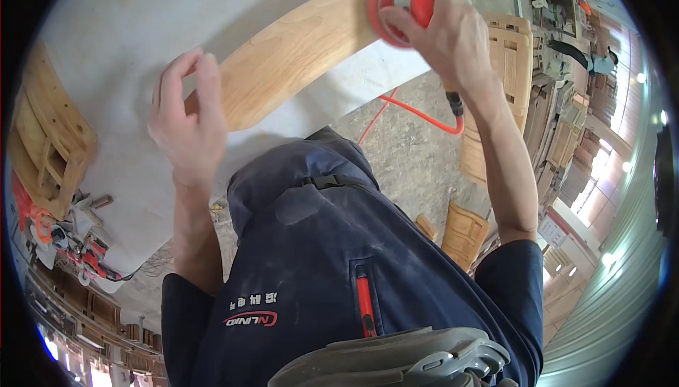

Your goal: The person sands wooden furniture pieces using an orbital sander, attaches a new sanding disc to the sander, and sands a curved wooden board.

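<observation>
My right hand (453, 33) is wrapped around a red air sander (423, 5). The sander's round red pad rests on the far right part of a curved, light-brown wooden board (297, 54). My left hand (187, 114) is at the board's near left end, thumb and fingers curved apart and slightly blurred. A bit of the board's darker end shows between thumb and fingers; whether the palm presses on it I cannot tell. The board lies on a pale tabletop (134, 5).
A red hose (424, 114) hangs from the sander past the table edge. Wooden frame pieces (53, 132) and red power tools (92, 260) lie at left. Wooden panels (506, 68) stand at right over the concrete floor. Another person (601, 64) is far off at right.
</observation>
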`<state>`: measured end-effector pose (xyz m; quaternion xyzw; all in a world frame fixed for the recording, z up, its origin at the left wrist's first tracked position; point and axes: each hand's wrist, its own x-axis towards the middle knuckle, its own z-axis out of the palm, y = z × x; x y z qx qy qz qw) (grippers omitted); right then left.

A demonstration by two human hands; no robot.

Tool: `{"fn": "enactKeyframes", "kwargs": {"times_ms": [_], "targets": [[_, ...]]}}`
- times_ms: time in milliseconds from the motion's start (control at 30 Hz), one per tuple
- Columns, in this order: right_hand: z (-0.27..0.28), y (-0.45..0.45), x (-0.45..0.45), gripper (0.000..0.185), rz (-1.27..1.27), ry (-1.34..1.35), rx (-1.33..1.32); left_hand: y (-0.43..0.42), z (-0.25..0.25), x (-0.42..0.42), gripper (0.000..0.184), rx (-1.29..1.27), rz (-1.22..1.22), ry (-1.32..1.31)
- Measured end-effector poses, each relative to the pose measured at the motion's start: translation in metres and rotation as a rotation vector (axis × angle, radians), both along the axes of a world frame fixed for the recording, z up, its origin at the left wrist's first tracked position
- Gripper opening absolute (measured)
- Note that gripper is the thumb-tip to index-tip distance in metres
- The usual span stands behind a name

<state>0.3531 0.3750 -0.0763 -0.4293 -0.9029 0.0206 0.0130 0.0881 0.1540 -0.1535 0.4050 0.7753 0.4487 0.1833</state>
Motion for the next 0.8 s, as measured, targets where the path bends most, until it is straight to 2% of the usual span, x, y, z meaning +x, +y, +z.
{"fn": "enactKeyframes", "kwargs": {"times_ms": [33,100,133,200,300,400,467,533,700,800], "targets": [[0.002,-0.01,-0.01,0.071,-0.08,-0.051,-0.044,0.004,0.003,0.006,0.032,0.217,-0.02,0.083],[0.001,-0.042,-0.029,0.071,-0.004,-0.004,-0.074,0.002,0.029,0.03,0.041,0.242,-0.165,-0.106],[0.003,-0.061,-0.042,0.071,0.015,0.006,-0.106,0.0,0.034,0.039,0.051,0.296,-0.277,-0.108],[0.002,-0.096,-0.065,0.057,0.128,-0.025,-0.126,-0.007,0.049,0.055,0.065,0.222,-0.399,-0.293],[0.0,-0.127,-0.092,0.035,0.278,0.072,-0.119,-0.02,0.028,0.064,0.064,0.296,-0.403,-0.101],[-0.001,-0.121,-0.099,0.035,0.288,0.047,-0.109,-0.025,0.021,0.066,0.063,0.259,-0.343,-0.203],[-0.001,-0.108,-0.094,0.037,0.274,0.05,-0.115,-0.001,0.015,0.069,0.062,0.313,-0.346,-0.018],[0.003,-0.089,-0.084,0.051,0.226,0.042,-0.116,0.024,0.009,0.08,0.061,0.334,-0.328,0.013],[0.001,-0.037,-0.051,0.038,0.166,0.011,-0.057,0.083,0.006,0.111,0.059,0.378,-0.352,0.059],[-0.004,-0.003,-0.022,0.044,0.125,-0.036,-0.024,0.119,0.006,0.132,0.058,0.424,-0.355,0.057]]}}
